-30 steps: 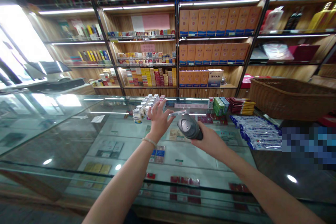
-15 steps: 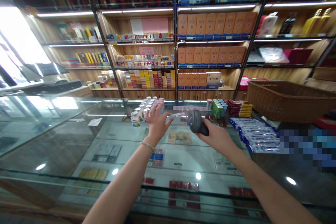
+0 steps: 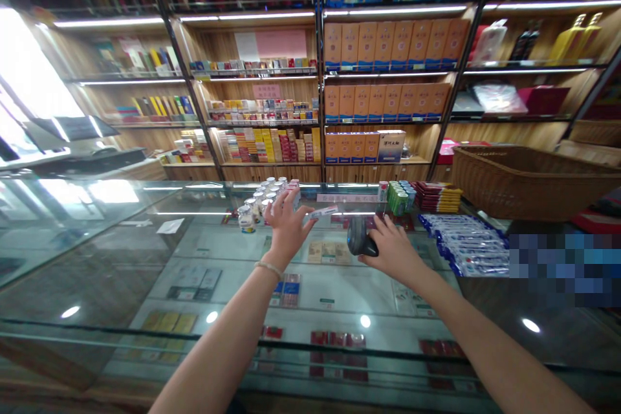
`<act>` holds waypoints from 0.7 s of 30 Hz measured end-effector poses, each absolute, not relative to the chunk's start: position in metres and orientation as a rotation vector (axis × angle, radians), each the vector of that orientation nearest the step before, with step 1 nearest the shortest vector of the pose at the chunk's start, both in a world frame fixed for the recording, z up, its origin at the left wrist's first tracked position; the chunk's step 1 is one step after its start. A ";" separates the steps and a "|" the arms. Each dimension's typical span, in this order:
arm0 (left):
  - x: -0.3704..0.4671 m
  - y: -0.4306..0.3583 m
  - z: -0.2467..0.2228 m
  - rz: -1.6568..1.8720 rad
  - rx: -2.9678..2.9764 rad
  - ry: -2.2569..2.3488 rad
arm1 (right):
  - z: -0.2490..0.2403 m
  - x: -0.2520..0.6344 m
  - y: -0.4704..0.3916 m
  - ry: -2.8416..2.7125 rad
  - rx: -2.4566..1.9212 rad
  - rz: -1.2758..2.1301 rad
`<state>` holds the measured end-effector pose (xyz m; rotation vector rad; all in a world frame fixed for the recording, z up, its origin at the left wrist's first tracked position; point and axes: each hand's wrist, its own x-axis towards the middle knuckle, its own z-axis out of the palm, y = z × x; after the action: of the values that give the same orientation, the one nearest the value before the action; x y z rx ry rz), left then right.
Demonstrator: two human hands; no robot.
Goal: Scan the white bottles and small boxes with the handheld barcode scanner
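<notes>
My left hand (image 3: 288, 228) is over the glass counter (image 3: 233, 284) with its fingers spread. Its thumb tip comes right up to one end of a small, thin pale pink-and-white packet (image 3: 323, 212); contact is hard to make out. To the right, a dark grey handheld barcode scanner (image 3: 357, 237) rests low at the counter top, its head facing left. My right hand (image 3: 391, 244) lies around the scanner's handle, fingers stretched out and apart rather than wrapped around it. Just behind my left hand stand several small white-lidded bottles (image 3: 247, 220).
Right of my right hand lie blue-and-white packets (image 3: 463, 242), red-and-yellow packs (image 3: 439, 196) and green tubes (image 3: 398, 197). A wicker basket (image 3: 528, 184) stands at the far right. Shelves of boxes (image 3: 388, 45) rise behind. A monitor (image 3: 72, 128) is at left.
The scanner has come down to the counter and turned a little. My right hand's fingers have loosened from its handle and spread. My left hand and the packet look almost unchanged.
</notes>
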<state>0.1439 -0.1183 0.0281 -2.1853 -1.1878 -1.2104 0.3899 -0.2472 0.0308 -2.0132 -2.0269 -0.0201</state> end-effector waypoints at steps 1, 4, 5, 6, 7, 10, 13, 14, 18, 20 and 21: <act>0.144 -0.118 0.028 -1.212 -2.189 -1.186 | 0.030 0.390 -0.247 -2.036 -2.014 -0.001; 0.144 -0.119 0.029 -1.214 -2.197 -1.175 | 0.030 0.390 -0.247 -2.058 -2.027 0.060; 0.144 -0.119 0.029 -1.213 -2.198 -1.174 | 0.030 0.390 -0.247 -2.063 -2.034 0.083; 0.144 -0.120 0.029 -1.211 -2.198 -1.174 | 0.031 0.390 -0.247 -2.065 -2.041 0.109; 0.144 -0.120 0.030 -1.208 -2.198 -1.176 | 0.031 0.390 -0.247 -2.068 -2.047 0.134; 0.145 -0.121 0.030 -1.202 -2.204 -1.183 | 0.032 0.389 -0.248 -2.088 -2.047 0.188; 0.146 -0.122 0.029 -1.206 -2.219 -1.175 | 0.036 0.391 -0.249 -2.065 -2.048 0.233; 0.146 -0.122 0.029 -1.207 -2.221 -1.176 | 0.038 0.393 -0.248 -2.034 -2.048 0.249; 0.148 -0.123 0.029 -1.226 -2.218 -1.191 | 0.053 0.404 -0.240 -1.834 -1.980 0.203; 0.149 -0.125 0.030 -1.256 -2.222 -1.190 | 0.061 0.410 -0.231 -1.778 -1.887 0.103; 0.150 -0.125 0.031 -1.277 -2.223 -1.188 | 0.065 0.412 -0.226 -1.800 -1.823 0.072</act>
<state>0.1498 -0.1251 0.0308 -2.2234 -1.1884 -1.2773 0.4115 -0.2256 0.0650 -1.8227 -1.7995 0.0716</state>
